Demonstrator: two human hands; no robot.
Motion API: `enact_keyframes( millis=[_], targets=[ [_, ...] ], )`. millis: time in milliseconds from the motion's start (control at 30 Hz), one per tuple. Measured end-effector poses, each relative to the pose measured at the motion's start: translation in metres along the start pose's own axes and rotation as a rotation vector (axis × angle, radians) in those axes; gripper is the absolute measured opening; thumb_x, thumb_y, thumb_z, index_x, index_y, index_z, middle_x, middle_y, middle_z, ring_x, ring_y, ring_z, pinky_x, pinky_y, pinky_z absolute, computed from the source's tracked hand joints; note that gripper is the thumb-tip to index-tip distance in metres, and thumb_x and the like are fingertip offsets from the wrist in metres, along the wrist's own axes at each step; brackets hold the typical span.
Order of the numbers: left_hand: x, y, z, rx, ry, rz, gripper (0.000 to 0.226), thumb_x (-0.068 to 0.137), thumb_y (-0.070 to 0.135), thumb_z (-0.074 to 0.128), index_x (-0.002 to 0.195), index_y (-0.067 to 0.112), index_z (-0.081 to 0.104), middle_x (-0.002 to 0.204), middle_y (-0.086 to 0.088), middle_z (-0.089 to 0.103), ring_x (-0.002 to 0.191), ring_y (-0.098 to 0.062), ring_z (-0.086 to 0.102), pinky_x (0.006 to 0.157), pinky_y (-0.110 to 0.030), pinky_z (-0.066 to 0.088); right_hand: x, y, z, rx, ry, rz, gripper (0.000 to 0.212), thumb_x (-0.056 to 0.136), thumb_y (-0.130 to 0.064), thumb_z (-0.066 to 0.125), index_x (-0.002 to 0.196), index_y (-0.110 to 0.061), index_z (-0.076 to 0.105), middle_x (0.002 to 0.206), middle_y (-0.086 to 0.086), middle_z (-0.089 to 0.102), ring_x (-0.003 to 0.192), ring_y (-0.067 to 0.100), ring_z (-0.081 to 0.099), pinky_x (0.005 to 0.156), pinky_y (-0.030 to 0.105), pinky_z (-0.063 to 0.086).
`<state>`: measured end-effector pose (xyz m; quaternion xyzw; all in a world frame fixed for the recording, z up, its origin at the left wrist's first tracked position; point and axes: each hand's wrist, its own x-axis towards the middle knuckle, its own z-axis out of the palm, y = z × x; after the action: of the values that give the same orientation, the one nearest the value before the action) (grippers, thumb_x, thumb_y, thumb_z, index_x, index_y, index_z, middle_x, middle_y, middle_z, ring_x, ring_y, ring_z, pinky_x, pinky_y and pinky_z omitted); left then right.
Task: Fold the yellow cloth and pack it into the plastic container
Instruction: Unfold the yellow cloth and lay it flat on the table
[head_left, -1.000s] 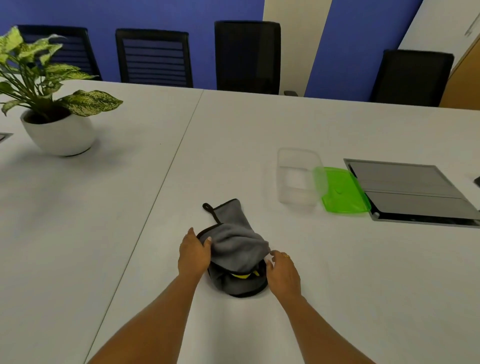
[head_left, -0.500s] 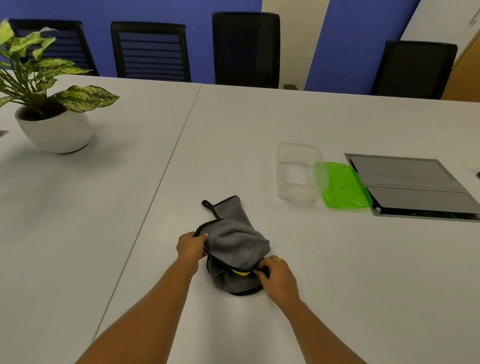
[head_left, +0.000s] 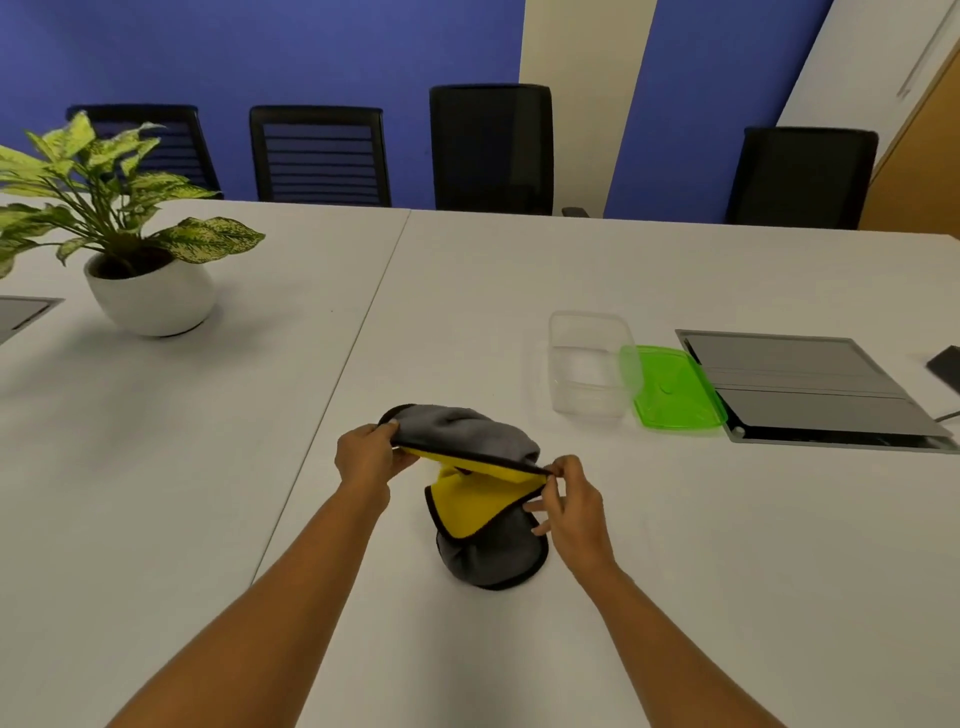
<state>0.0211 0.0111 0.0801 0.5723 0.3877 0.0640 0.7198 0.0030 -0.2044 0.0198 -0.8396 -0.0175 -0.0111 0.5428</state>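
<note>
Both hands are grasping the yellow cloth (head_left: 480, 501), which sits toward the near edge of the white tabletop (head_left: 519, 270), just right of the seam between its two panels. The left hand (head_left: 366, 457) pinches one end of a black-trimmed hem and the right hand (head_left: 571, 504) pinches the other end between thumb and forefinger, its remaining fingers loosely spread against the yellow face. The hem is stretched taut between them and lifted clear of the surface. The cloth is yellow on one side and grey on the other; its lower part rests bunched on the tabletop with the grey side outward, and a grey fold drapes behind the raised hem. Farther toward the far edge and to the right stands the clear plastic container (head_left: 589, 364), upright with its lid off, well apart from the cloth. The green lid (head_left: 672, 387) lies flat on its right, touching it. Just beyond the lid, a grey panel (head_left: 805, 384) sits in the surface near the right edge. A potted plant (head_left: 150, 296) stands near the left edge, and black chairs (head_left: 491, 150) line the far edge.
</note>
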Motion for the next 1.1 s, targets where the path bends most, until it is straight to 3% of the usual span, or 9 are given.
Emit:
enact_keyframes(
  millis=[67,167,267,367,533,667,833,1000,1100],
  targets=[
    [-0.009,0.009,-0.005,-0.044,0.011,0.017,0.006,0.086,0.004,0.059,0.08,0.002,0.056,0.093,-0.016,0.061,0.07,-0.029,0.064,0.06,-0.029,0.056,-0.002,-0.01,-0.008,0.027,0.06,-0.046,0.006,0.097,-0.012,0.04,0.092,-0.015,0.042,0.092,0.011,0.059,0.073,0.018,0.071,0.046,0.024,0.057],
    [-0.022,0.022,-0.012,-0.078,0.007,0.043,0.015,0.084,0.004,0.062,0.07,0.009,0.057,0.081,-0.012,0.064,0.073,-0.028,0.067,0.064,-0.027,0.055,-0.003,-0.023,-0.018,0.051,0.123,-0.073,0.008,0.096,-0.009,0.041,0.091,-0.015,0.043,0.085,0.009,0.058,0.066,0.015,0.07,0.04,0.019,0.053],
    [-0.034,0.033,-0.017,-0.127,-0.001,0.082,0.017,0.084,0.004,0.062,0.069,0.011,0.057,0.075,-0.007,0.063,0.063,-0.022,0.066,0.057,-0.023,0.053,-0.005,-0.039,-0.025,-0.002,0.147,-0.108,0.011,0.095,-0.007,0.041,0.087,-0.015,0.04,0.07,0.006,0.053,0.06,0.027,0.069,0.038,0.025,0.052],
    [-0.044,0.038,-0.021,-0.116,0.001,0.156,0.008,0.083,-0.001,0.062,0.084,0.005,0.056,0.092,-0.013,0.062,0.076,-0.029,0.066,0.067,-0.027,0.054,-0.007,-0.054,-0.032,-0.057,0.193,-0.131,0.015,0.093,-0.003,0.042,0.086,-0.016,0.04,0.072,0.015,0.054,0.06,0.039,0.064,0.05,0.043,0.054],
    [-0.063,0.041,-0.031,-0.103,-0.039,0.218,0.012,0.087,-0.005,0.055,0.094,0.004,0.057,0.1,-0.017,0.057,0.09,-0.029,0.061,0.077,-0.029,0.051,-0.018,-0.061,-0.034,-0.312,0.273,-0.225,0.017,0.085,0.001,0.05,0.082,-0.011,0.062,0.083,0.008,0.061,0.069,0.02,0.052,0.058,0.027,0.035],
    [-0.071,0.047,-0.039,-0.124,-0.09,0.227,0.019,0.089,-0.008,0.051,0.101,-0.001,0.063,0.084,-0.009,0.062,0.093,-0.028,0.06,0.082,-0.029,0.05,-0.035,-0.057,-0.03,-0.324,0.343,-0.306,0.015,0.079,-0.001,0.06,0.079,-0.014,0.067,0.082,0.002,0.067,0.083,0.023,0.052,0.061,0.032,0.041],
    [-0.076,0.065,-0.045,-0.197,-0.12,0.222,0.026,0.088,-0.008,0.051,0.113,-0.008,0.06,0.104,-0.016,0.06,0.096,-0.027,0.06,0.085,-0.03,0.05,-0.044,-0.057,-0.026,-0.365,0.257,-0.364,0.022,0.074,-0.003,0.066,0.09,-0.018,0.064,0.095,-0.001,0.066,0.09,0.02,0.055,0.074,0.028,0.038],
    [-0.077,0.078,-0.05,-0.246,-0.094,0.238,0.026,0.087,-0.009,0.052,0.112,-0.009,0.06,0.104,-0.015,0.06,0.093,-0.025,0.06,0.084,-0.028,0.05,-0.045,-0.05,-0.035,-0.312,0.136,-0.238,0.053,0.074,0.006,0.059,0.118,-0.022,0.048,0.09,-0.003,0.058,0.077,0.017,0.058,0.066,0.028,0.044],
    [-0.067,0.083,-0.06,-0.281,-0.022,0.212,0.024,0.087,-0.008,0.054,0.11,-0.007,0.062,0.105,-0.013,0.061,0.093,-0.023,0.061,0.081,-0.026,0.051,-0.038,-0.038,-0.054,-0.432,0.152,-0.172,0.031,0.081,-0.003,0.058,0.108,-0.019,0.06,0.098,0.002,0.063,0.081,0.023,0.062,0.067,0.025,0.039]
  ],
)
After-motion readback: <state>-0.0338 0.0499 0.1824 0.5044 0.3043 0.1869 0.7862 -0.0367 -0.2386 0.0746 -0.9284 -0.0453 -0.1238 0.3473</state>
